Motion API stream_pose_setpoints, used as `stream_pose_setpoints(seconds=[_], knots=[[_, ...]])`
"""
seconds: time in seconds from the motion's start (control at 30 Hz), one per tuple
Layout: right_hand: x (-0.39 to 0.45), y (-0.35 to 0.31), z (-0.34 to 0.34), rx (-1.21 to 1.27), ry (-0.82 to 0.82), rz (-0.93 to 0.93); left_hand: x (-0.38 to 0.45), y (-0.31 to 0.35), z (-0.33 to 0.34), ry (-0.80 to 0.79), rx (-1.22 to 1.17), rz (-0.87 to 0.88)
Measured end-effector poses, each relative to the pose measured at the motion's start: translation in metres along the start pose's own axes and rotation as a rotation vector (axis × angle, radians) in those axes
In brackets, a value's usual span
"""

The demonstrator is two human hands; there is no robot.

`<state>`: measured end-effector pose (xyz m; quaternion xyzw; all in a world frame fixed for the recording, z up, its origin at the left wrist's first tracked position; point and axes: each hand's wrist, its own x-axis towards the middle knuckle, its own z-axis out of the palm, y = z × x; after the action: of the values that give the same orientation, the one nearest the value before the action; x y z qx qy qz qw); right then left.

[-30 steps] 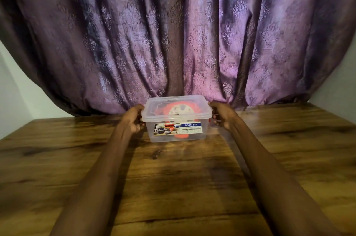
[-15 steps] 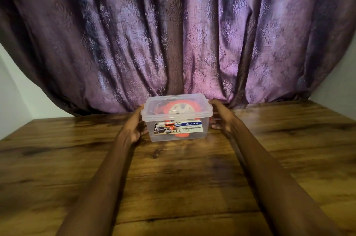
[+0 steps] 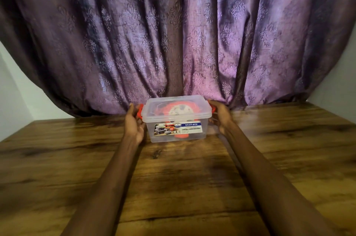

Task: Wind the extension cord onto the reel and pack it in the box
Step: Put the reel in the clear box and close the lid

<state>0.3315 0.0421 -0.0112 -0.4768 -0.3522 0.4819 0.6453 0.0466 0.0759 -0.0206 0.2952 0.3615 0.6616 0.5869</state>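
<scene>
The clear lidded plastic box point(image 3: 177, 120) sits on the brown wooden table point(image 3: 173, 178) toward twelve o'clock, the orange round cord reel point(image 3: 178, 109) inside. The left hand point(image 3: 134, 123) at nine and the right hand point(image 3: 221, 115) at three flank its orange latches point(image 3: 140, 111), fingers relaxed and apart, gripping nothing.

We see the reel point(image 3: 178, 113) only dimly through the box point(image 3: 177, 135), its label point(image 3: 178, 129) covering the middle; the cord is indistinct. The right hand's point(image 3: 221, 118) fingertips hide behind the box. Small label print is unreadable.
</scene>
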Motion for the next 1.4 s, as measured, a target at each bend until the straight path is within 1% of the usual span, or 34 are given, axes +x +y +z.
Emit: stream_pose_setpoints(seconds=[0.1, 0.13, 0.17, 0.23, 0.3, 0.37, 0.47, 0.53, 0.6, 0.7, 0.83, 0.9, 0.93, 0.97, 1.03, 1.07, 1.1, 1.13, 1.17, 1.2, 1.23, 1.3, 1.37, 1.4], knots=[[-0.009, 0.012, 0.008, 0.054, -0.081, -0.039, -0.021, -0.011, 0.008, -0.154, 0.058, 0.073], [-0.011, 0.018, 0.011, 0.093, -0.115, -0.048, -0.023, -0.018, 0.007, -0.178, 0.086, 0.104], [-0.013, 0.023, 0.012, 0.134, -0.137, -0.055, -0.023, -0.024, 0.005, -0.179, 0.096, 0.141], [-0.015, 0.029, 0.015, 0.173, -0.159, -0.067, -0.029, -0.025, 0.004, -0.131, 0.089, 0.180], [-0.014, 0.031, 0.016, 0.182, -0.146, -0.058, -0.037, -0.019, 0.008, -0.147, 0.125, 0.205], [-0.013, 0.030, 0.017, 0.167, -0.120, -0.039, -0.037, -0.018, 0.009, -0.175, 0.144, 0.224], [-0.020, 0.024, 0.019, 0.100, -0.071, -0.048, -0.032, -0.016, 0.008, -0.136, 0.145, 0.216], [-0.021, 0.021, 0.020, 0.119, -0.061, -0.055, -0.026, -0.017, 0.005, -0.110, 0.154, 0.208], [-0.017, 0.020, 0.022, 0.120, -0.058, -0.115, -0.023, -0.019, 0.004, -0.114, 0.203, 0.233], [-0.012, 0.016, 0.025, 0.059, -0.081, -0.200, -0.028, -0.014, 0.008, -0.149, 0.263, 0.239], [-0.005, 0.012, 0.026, -0.001, -0.043, -0.175, -0.033, -0.010, 0.013, -0.156, 0.317, 0.275], [-0.001, 0.018, 0.023, -0.043, -0.057, -0.166, -0.033, -0.011, 0.014, -0.154, 0.373, 0.305], [0.004, 0.026, 0.019, -0.100, -0.042, -0.195, -0.033, -0.012, 0.013, -0.155, 0.409, 0.326], [0.007, 0.035, 0.016, -0.228, -0.011, -0.256, -0.033, -0.013, 0.011, -0.151, 0.451, 0.339], [-0.002, 0.039, 0.012, -0.521, 0.140, -0.478, -0.036, -0.015, 0.006, -0.117, 0.563, 0.390], [-0.014, 0.035, 0.013, -0.638, 0.228, -0.593, -0.036, -0.016, 0.001, -0.077, 0.690, 0.479], [-0.020, 0.033, 0.013, -0.727, 0.284, -0.703, -0.038, -0.015, -0.004, -0.048, 0.870, 0.625], [-0.028, 0.030, 0.013, -0.815, 0.303, -0.796, -0.040, -0.014, -0.009, -0.032, 1.090, 0.792], [-0.031, 0.033, 0.012, -0.933, 0.276, -0.881, -0.042, -0.012, -0.013, -0.049, 1.285, 0.948], [-0.033, 0.035, 0.012, -1.064, 0.223, -0.918, -0.042, -0.010, -0.017, -0.100, 1.437, 1.057], [-0.033, 0.038, 0.012, -1.168, 0.179, -0.941, -0.044, -0.008, -0.018, -0.148, 1.545, 1.125], [-0.030, 0.044, 0.014, -1.288, 0.148, -0.944, -0.044, -0.004, -0.023, -0.176, 1.627, 1.183], [-0.028, 0.047, 0.018, -1.344, 0.179, -0.937, -0.045, 0.002, -0.027, -0.152, 1.671, 1.235], [-0.029, 0.050, 0.023, -1.354, 0.190, -0.924, -0.046, 0.005, -0.028, -0.131, 1.701, 1.288]])
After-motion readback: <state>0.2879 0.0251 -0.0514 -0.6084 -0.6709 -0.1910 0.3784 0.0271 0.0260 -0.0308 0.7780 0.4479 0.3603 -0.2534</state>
